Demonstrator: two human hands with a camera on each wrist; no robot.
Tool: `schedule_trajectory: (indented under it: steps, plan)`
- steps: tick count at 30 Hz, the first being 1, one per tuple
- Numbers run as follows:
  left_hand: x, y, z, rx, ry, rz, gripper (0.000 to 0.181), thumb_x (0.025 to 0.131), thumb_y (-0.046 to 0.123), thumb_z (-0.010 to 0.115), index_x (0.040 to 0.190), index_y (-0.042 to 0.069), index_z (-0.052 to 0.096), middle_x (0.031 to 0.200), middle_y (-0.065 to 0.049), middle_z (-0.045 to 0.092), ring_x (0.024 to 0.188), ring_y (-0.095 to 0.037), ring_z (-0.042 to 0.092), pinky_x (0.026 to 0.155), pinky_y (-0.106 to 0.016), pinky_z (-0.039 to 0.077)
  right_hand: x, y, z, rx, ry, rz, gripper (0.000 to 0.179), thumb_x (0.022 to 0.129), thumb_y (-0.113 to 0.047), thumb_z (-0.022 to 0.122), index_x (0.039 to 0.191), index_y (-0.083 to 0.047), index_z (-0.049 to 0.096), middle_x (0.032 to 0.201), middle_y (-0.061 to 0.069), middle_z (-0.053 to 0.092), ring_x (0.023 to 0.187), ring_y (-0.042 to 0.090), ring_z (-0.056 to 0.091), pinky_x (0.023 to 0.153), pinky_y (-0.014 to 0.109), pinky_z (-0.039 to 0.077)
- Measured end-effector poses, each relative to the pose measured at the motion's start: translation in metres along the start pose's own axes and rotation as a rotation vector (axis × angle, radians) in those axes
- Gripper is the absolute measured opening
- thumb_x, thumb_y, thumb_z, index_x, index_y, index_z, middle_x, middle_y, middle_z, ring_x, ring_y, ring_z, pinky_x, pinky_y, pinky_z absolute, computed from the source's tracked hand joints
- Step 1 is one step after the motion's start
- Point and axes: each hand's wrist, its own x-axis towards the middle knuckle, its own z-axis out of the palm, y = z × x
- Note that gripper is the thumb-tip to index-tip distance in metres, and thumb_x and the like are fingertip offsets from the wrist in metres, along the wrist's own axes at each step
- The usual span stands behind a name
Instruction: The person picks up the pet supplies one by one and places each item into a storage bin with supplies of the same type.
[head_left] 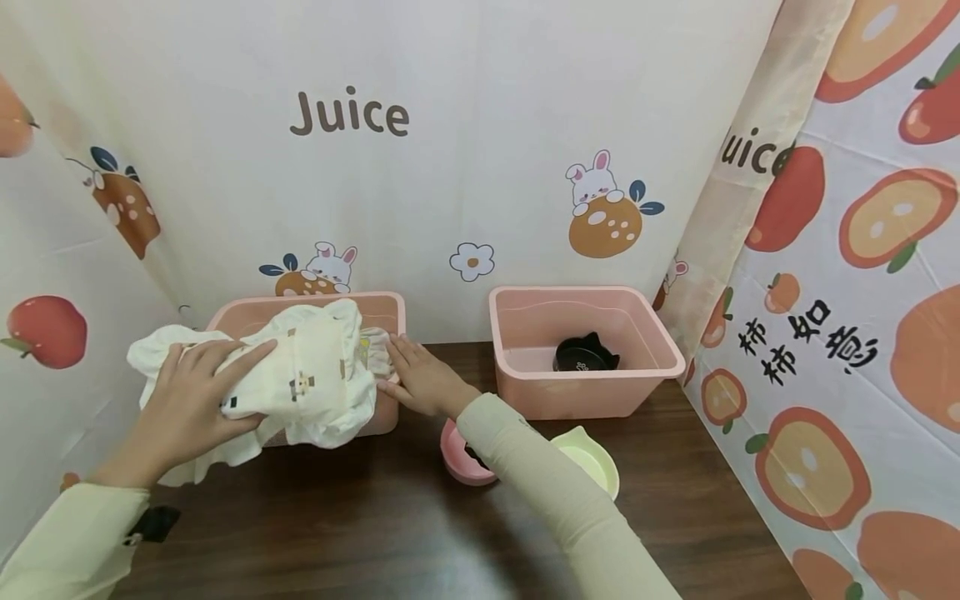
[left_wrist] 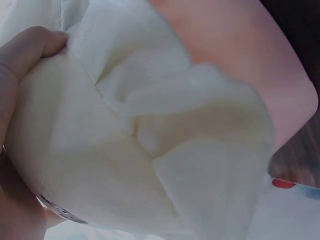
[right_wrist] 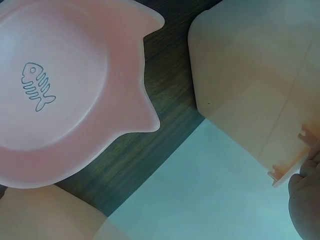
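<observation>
My left hand [head_left: 183,408] grips a bulky white cloth item [head_left: 318,367] with ruffled edges and small bear prints, thumb below and fingers over it. It hangs above the left pink bin [head_left: 400,321] and covers much of its opening. The left wrist view shows its ruffled edge [left_wrist: 200,120] close up, with the bin wall [left_wrist: 240,40] behind. My right hand [head_left: 423,379] rests with straight fingers at the bin's right rim, beside a white cloth with a yellow patch [head_left: 377,354] inside. The right wrist view shows that hand [right_wrist: 305,202] at the rim.
A second pink bin [head_left: 585,400] stands to the right, holding a black cat-eared bowl [head_left: 585,354]. In front, partly behind my right forearm, are a pink bowl [head_left: 461,462] and a pale green bowl [head_left: 596,458] on the dark wooden table [head_left: 360,525]. Printed curtains [head_left: 450,167] enclose the table.
</observation>
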Motion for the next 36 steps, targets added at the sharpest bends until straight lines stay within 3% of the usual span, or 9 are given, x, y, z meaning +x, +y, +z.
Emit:
schedule_trajectory:
  steps: [2,9,18,27,36]
  plan:
    - [0.007,-0.004,0.001,0.01,-0.011,-0.01,0.104,0.053,0.032,0.088,0.145,0.025,0.042,0.12,-0.022,0.052,0.11,-0.044,0.044,0.089,-0.063,0.025,0.0,0.0,0.0,0.003,-0.001,0.004,0.076,0.1,-0.056,0.024,0.154,-0.005,0.006,0.161,0.01,0.007,0.148,0.023,0.006,0.119,0.033,0.01]
    - [0.025,-0.018,0.008,0.007,-0.016,-0.015,0.098,0.057,0.031,0.086,0.145,0.022,0.043,0.117,-0.02,0.052,0.105,-0.043,0.045,0.081,-0.058,0.027,-0.002,0.0,0.003,0.029,0.004,0.011,0.077,0.1,-0.057,0.024,0.154,-0.004,0.008,0.161,0.011,0.008,0.148,0.023,0.004,0.119,0.032,0.008]
    - [0.047,-0.034,0.025,-0.029,-0.139,-0.099,0.095,0.063,0.031,0.088,0.145,0.019,0.042,0.135,-0.021,0.047,0.116,-0.044,0.04,0.085,-0.059,0.026,0.0,-0.001,0.009,0.035,0.021,0.0,0.078,0.1,-0.057,0.023,0.154,-0.004,0.008,0.161,0.009,0.007,0.148,0.022,0.003,0.119,0.031,0.008]
    - [0.066,-0.048,0.049,-0.058,-0.286,-0.166,0.092,0.07,0.032,0.084,0.147,0.019,0.037,0.137,-0.026,0.042,0.122,-0.052,0.034,0.096,-0.076,0.014,0.001,0.003,0.009,0.046,0.019,0.004,0.078,0.099,-0.058,0.023,0.154,-0.007,0.003,0.162,0.009,0.006,0.148,0.022,0.002,0.119,0.03,0.006]
    - [0.074,-0.053,0.065,-0.098,-0.33,-0.153,0.09,0.068,0.029,0.085,0.145,0.018,0.041,0.148,-0.018,0.035,0.128,-0.049,0.029,0.098,-0.079,0.007,0.001,0.001,0.004,0.048,0.024,-0.001,0.078,0.099,-0.057,0.025,0.154,-0.005,0.005,0.161,0.01,0.008,0.148,0.022,0.003,0.119,0.033,0.011]
